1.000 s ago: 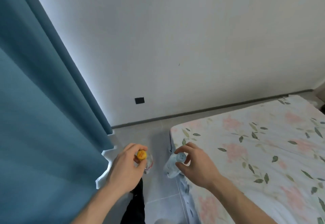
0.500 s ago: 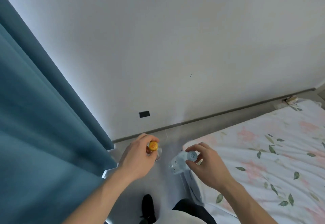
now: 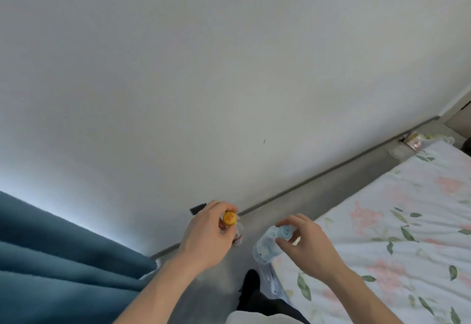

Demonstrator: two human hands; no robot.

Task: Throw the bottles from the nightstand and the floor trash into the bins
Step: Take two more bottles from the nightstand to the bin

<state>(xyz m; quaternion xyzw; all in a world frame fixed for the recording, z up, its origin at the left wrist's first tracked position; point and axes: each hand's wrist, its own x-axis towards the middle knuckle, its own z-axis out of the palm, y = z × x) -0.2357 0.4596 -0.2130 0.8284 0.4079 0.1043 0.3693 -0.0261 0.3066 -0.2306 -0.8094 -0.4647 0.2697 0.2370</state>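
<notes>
**Clear plastic bottles held in both hands above a bedroom floor**

Clear plastic shows only in part: the left hand (image 3: 204, 237) wraps the neck of a bottle with a yellow cap (image 3: 229, 218), and its palm and curled fingers hide most of the body, leaving a sliver of clear wall with a reddish mark just right of the knuckles. That cap faces up toward the camera, so the bottle's long axis runs away downward to the floor (image 3: 293, 211). The right hand (image 3: 305, 250) pinches a second bottle (image 3: 267, 244) by its pale blue cap between thumb and fingertips; the body hangs down and to the left, its base cut off behind the edge of the bed (image 3: 382, 234). Both bottles are in the air between a blue curtain (image 3: 63, 260) and the floral sheet, near each other but apart. A dark wall socket (image 3: 197, 207) is half covered by the left hand's fingers. Packets and a bag (image 3: 418, 143) lie on the floor by the far corner of the bed, too small to identify. A dark shoe (image 3: 251, 285) shows below the hands.
</notes>
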